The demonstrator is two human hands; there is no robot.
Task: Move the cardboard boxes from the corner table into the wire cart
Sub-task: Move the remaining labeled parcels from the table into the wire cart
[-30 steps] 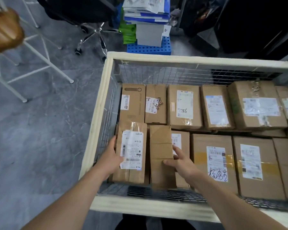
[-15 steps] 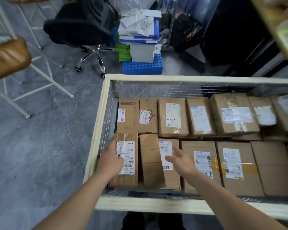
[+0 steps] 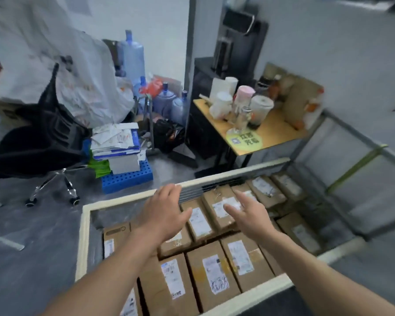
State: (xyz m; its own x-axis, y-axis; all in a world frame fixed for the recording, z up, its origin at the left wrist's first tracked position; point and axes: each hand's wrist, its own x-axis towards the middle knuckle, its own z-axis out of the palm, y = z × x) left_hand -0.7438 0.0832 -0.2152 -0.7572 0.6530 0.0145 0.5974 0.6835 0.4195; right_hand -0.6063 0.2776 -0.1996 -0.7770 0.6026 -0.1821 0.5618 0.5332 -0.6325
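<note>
- Fingers [image 3: 169, 190] of the left hand [image 3: 163, 216] are spread flat and loose, holding nothing, palm down above the cart.
- Its partner, the right hand [image 3: 249, 215], hangs just beside it, likewise open-fingered and empty, the two hands apart.
- Brown cardboard boxes with white shipping labels [image 3: 211, 273] lie packed side by side in rows inside the wire cart with a pale padded rim [image 3: 83, 236], directly under both hands.
- Beyond the cart's far rim stands a small yellow-topped corner table [image 3: 281, 131] carrying cups, jars and a brown carton, blurred by motion.
- Left of it sit blue water jugs [image 3: 132, 55], a blue perforated plastic crate [image 3: 128, 176] stacked with papers, and a black office chair [image 3: 39, 142].
</note>
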